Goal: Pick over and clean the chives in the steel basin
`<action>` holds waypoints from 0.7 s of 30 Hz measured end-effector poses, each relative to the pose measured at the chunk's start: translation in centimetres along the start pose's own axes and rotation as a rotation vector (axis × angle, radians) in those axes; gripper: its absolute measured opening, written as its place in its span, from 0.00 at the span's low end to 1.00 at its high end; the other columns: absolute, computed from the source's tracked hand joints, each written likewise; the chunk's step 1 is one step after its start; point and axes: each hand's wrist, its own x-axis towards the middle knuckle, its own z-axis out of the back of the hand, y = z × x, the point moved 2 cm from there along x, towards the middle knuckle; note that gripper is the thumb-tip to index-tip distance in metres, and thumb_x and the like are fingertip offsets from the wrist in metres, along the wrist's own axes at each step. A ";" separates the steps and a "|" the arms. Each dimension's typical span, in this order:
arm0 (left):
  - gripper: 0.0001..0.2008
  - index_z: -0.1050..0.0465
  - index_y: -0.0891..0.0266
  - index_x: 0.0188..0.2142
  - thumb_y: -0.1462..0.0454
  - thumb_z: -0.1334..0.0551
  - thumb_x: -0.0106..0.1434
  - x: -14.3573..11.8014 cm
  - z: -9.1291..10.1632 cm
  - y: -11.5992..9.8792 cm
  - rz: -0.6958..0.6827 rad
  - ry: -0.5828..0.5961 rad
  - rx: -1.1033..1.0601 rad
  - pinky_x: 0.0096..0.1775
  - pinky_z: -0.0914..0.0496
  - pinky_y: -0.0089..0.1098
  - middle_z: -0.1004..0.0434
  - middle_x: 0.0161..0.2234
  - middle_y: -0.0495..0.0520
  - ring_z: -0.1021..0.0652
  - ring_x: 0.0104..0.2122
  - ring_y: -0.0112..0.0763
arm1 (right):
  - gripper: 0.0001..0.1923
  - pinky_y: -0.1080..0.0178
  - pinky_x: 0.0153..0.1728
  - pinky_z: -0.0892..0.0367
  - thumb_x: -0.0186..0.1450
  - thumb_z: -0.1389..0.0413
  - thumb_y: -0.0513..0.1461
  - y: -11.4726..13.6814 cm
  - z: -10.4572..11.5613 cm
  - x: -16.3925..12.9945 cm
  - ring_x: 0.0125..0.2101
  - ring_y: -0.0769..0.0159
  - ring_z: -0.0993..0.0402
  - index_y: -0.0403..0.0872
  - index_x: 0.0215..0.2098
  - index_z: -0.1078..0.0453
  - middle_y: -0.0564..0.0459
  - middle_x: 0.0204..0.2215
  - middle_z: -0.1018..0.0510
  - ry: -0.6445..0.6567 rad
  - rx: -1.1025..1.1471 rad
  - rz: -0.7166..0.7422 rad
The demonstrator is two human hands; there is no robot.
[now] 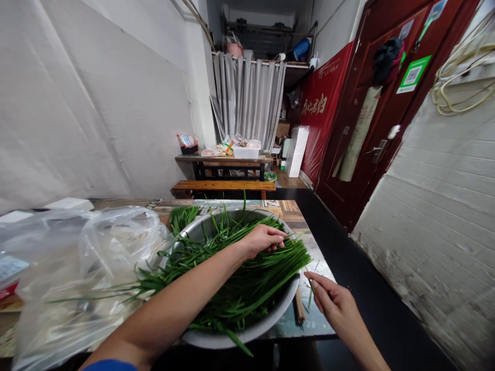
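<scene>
left hand [263, 239]: reaches across the metal basin [278, 309], palm down on the pile of green chives [247, 278], fingers curled loosely into the stalks near the far right rim; it looks like a light gather more than a firm clutch.
right hand [332, 301]: off the basin's right edge, over the table edge [317, 322], fingers half open, thumb and forefinger pinching what seems to be a single thin stalk [310, 293]; the strand is too fine to be sure.
chives: heaped in the basin, most stalks lying left to right, tips fanning past the right rim, a few loose blades trailing over the left rim toward the plastic bag [77, 268].
basin: sits at the near end of the table, its front rim hanging slightly past the near edge.
bag: clear, crumpled, just beside the basin on the left, touching the trailing blades.
background: a second table [224, 159] with tubs and a bench [224, 185] stand well apart, by a grey curtain.
risk, basin: with the rim past the edge, a downward press from the left forearm could tip it toward the person.
risk, chives: the overhanging tips on the right could slide off onto the dark floor if the pile is dragged that way.
risk, stalk: the pinched strand could snap or slip, being so thin.
</scene>
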 end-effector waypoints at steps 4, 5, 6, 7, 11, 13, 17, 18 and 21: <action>0.15 0.26 0.70 0.39 0.65 0.39 0.51 0.1 0.0 0.2 -0.014 0.011 0.000 0.21 0.43 0.23 0.25 0.25 0.52 0.34 0.19 0.19 | 0.26 0.68 0.17 0.51 0.62 0.51 0.49 0.2 0.0 0.0 0.15 0.72 0.49 0.35 0.47 0.31 0.61 0.13 0.44 0.010 -0.027 0.011; 0.15 0.26 0.70 0.39 0.65 0.39 0.51 0.1 0.0 0.2 -0.017 0.011 0.002 0.21 0.43 0.23 0.25 0.25 0.52 0.34 0.19 0.19 | 0.27 0.68 0.17 0.52 0.62 0.51 0.49 0.2 0.0 0.0 0.15 0.72 0.49 0.34 0.47 0.31 0.61 0.13 0.45 0.013 -0.034 0.014; 0.16 0.26 0.70 0.39 0.64 0.39 0.51 0.1 0.0 0.2 -0.021 0.010 0.006 0.21 0.43 0.23 0.25 0.25 0.52 0.34 0.19 0.19 | 0.27 0.68 0.17 0.52 0.62 0.51 0.48 0.3 0.0 0.0 0.15 0.72 0.49 0.34 0.48 0.32 0.61 0.13 0.45 0.016 -0.041 0.014; 0.16 0.25 0.70 0.39 0.64 0.39 0.51 0.1 0.0 0.2 -0.026 0.008 0.013 0.22 0.43 0.23 0.25 0.25 0.52 0.34 0.19 0.19 | 0.27 0.68 0.17 0.53 0.63 0.52 0.48 0.3 0.0 -0.1 0.15 0.72 0.50 0.33 0.48 0.32 0.61 0.14 0.45 0.020 -0.048 0.013; 0.17 0.25 0.70 0.39 0.64 0.39 0.50 -0.1 0.0 -0.1 -0.052 -0.024 0.063 0.22 0.42 0.24 0.25 0.24 0.52 0.36 0.18 0.20 | 0.26 0.67 0.17 0.53 0.63 0.53 0.47 0.4 -0.1 -0.2 0.15 0.72 0.50 0.33 0.48 0.33 0.61 0.14 0.45 0.031 -0.068 0.013; 0.17 0.25 0.71 0.40 0.64 0.39 0.50 -0.2 -0.1 -0.2 -0.062 -0.029 0.095 0.22 0.42 0.23 0.25 0.24 0.52 0.36 0.18 0.20 | 0.27 0.67 0.17 0.54 0.64 0.53 0.48 0.3 -0.1 -0.2 0.15 0.72 0.50 0.33 0.48 0.33 0.61 0.14 0.45 0.034 -0.065 0.013; 0.18 0.25 0.71 0.40 0.64 0.39 0.51 -0.5 -0.5 -0.1 -0.102 0.007 0.197 0.24 0.40 0.24 0.23 0.25 0.53 0.34 0.20 0.21 | 0.28 0.67 0.17 0.55 0.63 0.53 0.49 0.2 -0.3 -0.1 0.15 0.72 0.52 0.33 0.48 0.33 0.62 0.14 0.46 0.032 -0.047 0.005; 0.17 0.25 0.70 0.40 0.64 0.39 0.51 -0.6 -0.6 -0.2 -0.125 0.028 0.245 0.25 0.38 0.24 0.22 0.27 0.54 0.32 0.21 0.23 | 0.28 0.67 0.17 0.55 0.63 0.53 0.49 0.1 -0.3 -0.1 0.15 0.72 0.52 0.33 0.48 0.33 0.62 0.14 0.46 0.027 -0.040 0.002; 0.16 0.24 0.67 0.39 0.63 0.39 0.51 -0.8 -0.4 -0.7 -0.236 0.104 0.434 0.33 0.35 0.26 0.21 0.34 0.55 0.26 0.29 0.28 | 0.28 0.67 0.17 0.55 0.62 0.52 0.50 -0.2 -0.4 0.1 0.15 0.72 0.52 0.34 0.48 0.33 0.62 0.14 0.46 0.010 -0.012 -0.012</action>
